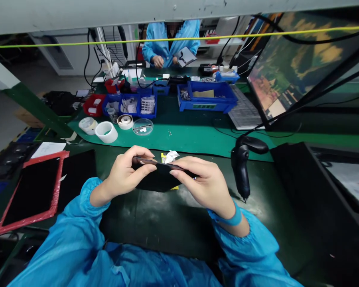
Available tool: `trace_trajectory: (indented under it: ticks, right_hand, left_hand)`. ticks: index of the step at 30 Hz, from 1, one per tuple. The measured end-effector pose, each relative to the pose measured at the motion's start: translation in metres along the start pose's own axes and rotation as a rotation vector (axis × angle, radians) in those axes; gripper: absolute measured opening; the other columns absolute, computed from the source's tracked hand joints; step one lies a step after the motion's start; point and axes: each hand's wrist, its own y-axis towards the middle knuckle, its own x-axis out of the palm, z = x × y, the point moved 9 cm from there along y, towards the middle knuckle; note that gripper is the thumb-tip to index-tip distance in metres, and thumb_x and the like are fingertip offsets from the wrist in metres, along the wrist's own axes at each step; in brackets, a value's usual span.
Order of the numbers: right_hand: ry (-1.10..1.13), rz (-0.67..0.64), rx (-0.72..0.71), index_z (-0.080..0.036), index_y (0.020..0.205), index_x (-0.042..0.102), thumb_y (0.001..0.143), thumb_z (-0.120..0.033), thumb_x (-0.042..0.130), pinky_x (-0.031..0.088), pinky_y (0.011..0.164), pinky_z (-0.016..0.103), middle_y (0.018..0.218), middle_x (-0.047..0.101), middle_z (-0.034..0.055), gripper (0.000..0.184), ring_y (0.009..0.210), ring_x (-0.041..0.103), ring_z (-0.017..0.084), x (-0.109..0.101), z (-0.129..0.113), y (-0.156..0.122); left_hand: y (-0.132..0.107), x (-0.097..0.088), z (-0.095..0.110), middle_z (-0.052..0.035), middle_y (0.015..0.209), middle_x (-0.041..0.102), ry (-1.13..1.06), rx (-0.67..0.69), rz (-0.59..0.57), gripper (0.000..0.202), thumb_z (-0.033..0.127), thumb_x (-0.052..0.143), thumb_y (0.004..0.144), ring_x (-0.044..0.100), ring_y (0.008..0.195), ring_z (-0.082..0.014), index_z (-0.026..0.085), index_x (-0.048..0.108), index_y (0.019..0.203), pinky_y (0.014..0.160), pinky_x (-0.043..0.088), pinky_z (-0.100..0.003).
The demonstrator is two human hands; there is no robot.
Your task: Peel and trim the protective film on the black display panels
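Observation:
A thin, dark, flat device point(155, 180), like a tablet, is held above the bench with its edge turned up toward me. My left hand point(126, 172) pinches its left end between thumb and fingers. On the other end, my right hand point(205, 180) grips it the same way, a blue band around that wrist. Just behind the device's top edge lies a crumpled white piece point(171, 156) beside a small yellow bit. Another yellow scrap point(175, 187) peeks out below the device. The device's far face is hidden from me.
To the right lies a black power screwdriver point(241, 171); a monitor point(287, 67) stands behind it. Tape rolls point(106, 132), a round clear dish point(143, 127) and blue bins point(208, 97) line the back. A red-framed black panel point(32, 189) lies left. A co-worker point(172, 44) sits opposite.

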Motion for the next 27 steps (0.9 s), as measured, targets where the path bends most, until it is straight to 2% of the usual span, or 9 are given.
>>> trace_trajectory:
  ticks: [6,10,12,16,19,20,23,25,27]
  right_hand:
    - [-0.036,0.000,0.040,-0.020,0.104,0.080,0.099,-0.019,0.072,0.059,0.077,0.029,0.096,0.082,0.0053,0.009,0.086,0.077,0.020,0.004,0.009,0.001]
    - [0.000,0.018,0.033,-0.021,0.105,0.080,0.098,-0.020,0.073,0.060,0.079,0.030,0.099,0.083,0.0052,0.009,0.088,0.078,0.021,0.006,0.011,0.002]
    - [0.020,0.025,0.020,-0.021,0.105,0.081,0.098,-0.019,0.074,0.061,0.082,0.030,0.101,0.084,0.0050,0.010,0.090,0.079,0.021,0.006,0.012,0.002]
    - [0.044,0.005,-0.009,-0.021,0.103,0.081,0.099,-0.019,0.072,0.060,0.079,0.029,0.096,0.083,0.0035,0.011,0.084,0.077,0.018,0.002,0.010,0.004]
    - [0.064,0.041,0.022,-0.022,0.099,0.082,0.099,-0.024,0.072,0.060,0.075,0.029,0.091,0.082,0.0034,0.010,0.080,0.076,0.018,-0.012,0.010,0.006]
    - [0.073,0.068,0.054,-0.022,0.097,0.082,0.099,-0.027,0.073,0.060,0.075,0.029,0.091,0.082,0.0037,0.011,0.081,0.076,0.019,-0.017,0.013,0.006]
    - [0.114,0.128,0.179,-0.022,0.097,0.081,0.095,-0.035,0.077,0.061,0.075,0.030,0.092,0.081,0.0045,0.014,0.083,0.076,0.020,-0.029,0.025,0.006]
    - [0.152,0.166,0.243,-0.022,0.106,0.079,0.093,-0.040,0.080,0.061,0.074,0.029,0.094,0.079,0.0046,0.022,0.083,0.074,0.019,-0.033,0.036,0.006]
    - [0.183,0.228,0.291,-0.021,0.112,0.074,0.090,-0.044,0.082,0.060,0.071,0.029,0.094,0.076,0.0044,0.033,0.080,0.071,0.017,-0.038,0.046,0.005]
  left_hand:
    - [0.002,-0.004,-0.002,0.0024,0.078,0.075,0.101,-0.014,0.029,0.004,0.023,0.074,0.097,0.068,0.061,-0.0105,0.021,0.073,0.100,0.057,0.051,-0.017]
    - [0.001,-0.006,-0.003,0.0022,0.071,0.072,0.104,0.008,0.041,0.013,0.030,0.068,0.102,0.060,0.052,-0.0093,0.020,0.074,0.099,0.051,0.045,-0.019]
    - [0.000,-0.008,-0.004,0.0001,0.073,0.073,0.099,0.017,0.051,0.021,0.035,0.062,0.106,0.062,0.055,-0.0107,0.019,0.075,0.099,0.054,0.046,-0.020]
    - [0.000,-0.009,-0.006,-0.0074,0.091,0.078,0.049,0.030,0.052,0.038,0.043,0.050,0.111,0.074,0.079,-0.0178,0.019,0.077,0.103,0.071,0.056,-0.024]
    - [0.003,0.004,-0.016,-0.0088,0.100,0.079,-0.042,-0.067,-0.075,0.041,0.051,0.066,0.101,0.074,0.079,-0.0210,0.019,0.073,0.125,0.067,0.058,-0.027]
    - [0.003,0.010,-0.021,-0.0082,0.098,0.080,-0.055,-0.124,-0.134,0.045,0.051,0.074,0.095,0.074,0.075,-0.0214,0.018,0.072,0.125,0.063,0.058,-0.027]
    - [0.001,0.016,-0.031,-0.0058,0.083,0.079,-0.013,-0.238,-0.212,0.032,0.045,0.080,0.088,0.073,0.070,-0.0231,0.016,0.077,0.102,0.062,0.058,-0.028]
    - [0.001,0.009,-0.033,-0.0056,0.079,0.077,0.020,-0.247,-0.159,0.030,0.045,0.077,0.090,0.072,0.071,-0.0239,0.015,0.076,0.090,0.065,0.058,-0.030]
    - [0.000,-0.002,-0.034,-0.0057,0.080,0.076,0.043,-0.256,-0.074,0.033,0.048,0.075,0.091,0.071,0.072,-0.0237,0.015,0.075,0.089,0.067,0.057,-0.031]
